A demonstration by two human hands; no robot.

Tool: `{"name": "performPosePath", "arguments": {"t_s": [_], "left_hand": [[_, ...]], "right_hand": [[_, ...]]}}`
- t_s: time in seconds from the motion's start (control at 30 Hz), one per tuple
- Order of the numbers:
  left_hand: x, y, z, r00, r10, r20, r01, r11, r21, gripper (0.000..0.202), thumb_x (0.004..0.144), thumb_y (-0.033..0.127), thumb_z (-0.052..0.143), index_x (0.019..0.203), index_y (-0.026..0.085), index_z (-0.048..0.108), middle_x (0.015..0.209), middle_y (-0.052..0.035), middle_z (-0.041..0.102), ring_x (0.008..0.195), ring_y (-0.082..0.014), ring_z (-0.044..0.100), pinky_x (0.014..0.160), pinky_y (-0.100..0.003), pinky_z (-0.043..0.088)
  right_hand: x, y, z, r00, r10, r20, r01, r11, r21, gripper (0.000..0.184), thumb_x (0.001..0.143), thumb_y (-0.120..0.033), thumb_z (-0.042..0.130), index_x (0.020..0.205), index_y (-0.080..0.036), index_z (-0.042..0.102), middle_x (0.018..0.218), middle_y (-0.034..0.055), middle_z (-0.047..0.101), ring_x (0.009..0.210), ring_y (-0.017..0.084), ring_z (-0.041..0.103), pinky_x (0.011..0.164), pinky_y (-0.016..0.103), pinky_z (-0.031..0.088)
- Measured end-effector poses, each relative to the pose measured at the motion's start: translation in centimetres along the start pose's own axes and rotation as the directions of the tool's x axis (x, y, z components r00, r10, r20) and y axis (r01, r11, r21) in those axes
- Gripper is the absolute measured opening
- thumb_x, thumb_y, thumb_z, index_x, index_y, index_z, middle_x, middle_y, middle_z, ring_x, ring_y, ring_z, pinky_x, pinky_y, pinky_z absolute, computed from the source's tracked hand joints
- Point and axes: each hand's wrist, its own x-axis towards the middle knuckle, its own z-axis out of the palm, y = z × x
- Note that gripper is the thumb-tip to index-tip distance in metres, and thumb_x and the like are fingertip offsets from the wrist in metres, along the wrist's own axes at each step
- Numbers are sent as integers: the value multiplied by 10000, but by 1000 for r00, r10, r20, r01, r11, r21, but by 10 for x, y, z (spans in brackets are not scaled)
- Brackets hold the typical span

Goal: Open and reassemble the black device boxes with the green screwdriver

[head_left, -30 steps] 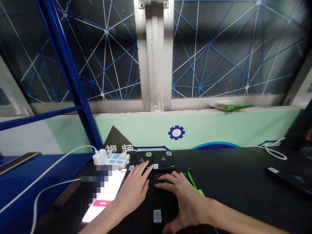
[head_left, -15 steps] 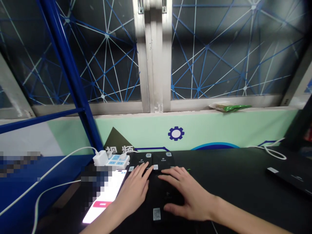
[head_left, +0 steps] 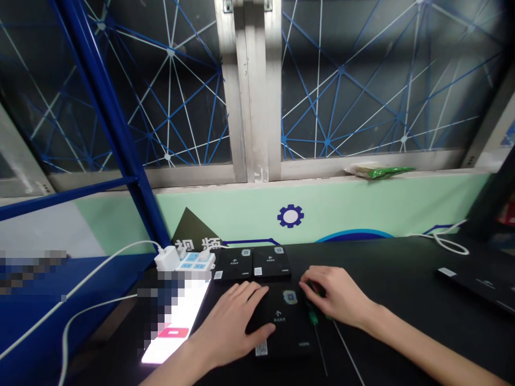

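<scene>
A flat black box printed "HDMI", with a QR label at its lower left corner, lies on the dark table. My left hand rests over its left side, fingers spread and the thumb on its top. Just right of the box, my right hand has its fingertips closed around the handle end of a screwdriver with a green part and a thin shaft pointing toward me. Beside it runs a second thin metal shaft, its upper end hidden under the hand.
Behind are two similar black boxes, left and right. On the left, a lit phone lies before a white power strip with cables. Another black device lies far right. A green packet sits on the sill.
My right hand has moved off the box to the right and closed on the screwdriver. My left hand has come nearer and right, onto the front box, uncovering the back boxes.
</scene>
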Motion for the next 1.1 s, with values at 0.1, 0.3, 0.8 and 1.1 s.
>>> {"name": "performPosePath", "arguments": {"t_s": [0.1, 0.3, 0.8, 1.1], "left_hand": [[1, -3, 1, 1000, -13, -6, 13, 1000, -3, 607, 955, 609, 464, 1446, 252, 435, 1414, -88, 536, 1294, -312, 503, 1066, -513, 426], [4, -9, 6, 988, -153, 22, 154, 986, -58, 786, 837, 735, 536, 1441, 237, 465, 1466, -123, 481, 1357, -410, 411, 1054, -599, 400], [12, 4, -11, 976, -204, -73, 160, 906, -393, 428, 778, 432, 758, 1127, 271, 571, 1119, -13, 572, 973, -229, 591, 796, -340, 496], [11, 2, -3, 949, -180, -259, 41, 884, -466, 367, 863, 303, 687, 1206, 307, 555, 1179, -26, 561, 953, -214, 576, 813, -353, 499]], "right_hand": [[0, 5, 0, 1000, 1, -11, -1, 1000, -23, 223, 953, -268, 445, 849, -214, 635, 746, 28, 641, 654, 190, 616, 604, 293, 384], [2, 21, -4, 985, 170, -43, -174, 977, -127, 108, 876, -271, 515, 782, -222, 531, 607, -20, 581, 530, 165, 535, 531, 269, 266], [-3, 11, -2, 993, 33, -110, -25, 996, 81, 142, 944, -331, 528, 969, -210, 599, 810, 30, 625, 749, 197, 581, 668, 306, 405], [-8, -5, 10, 997, -38, -65, 57, 941, 334, 528, 865, -388, 705, 1341, -269, 511, 996, 53, 632, 890, 231, 571, 832, 413, 482]]}}
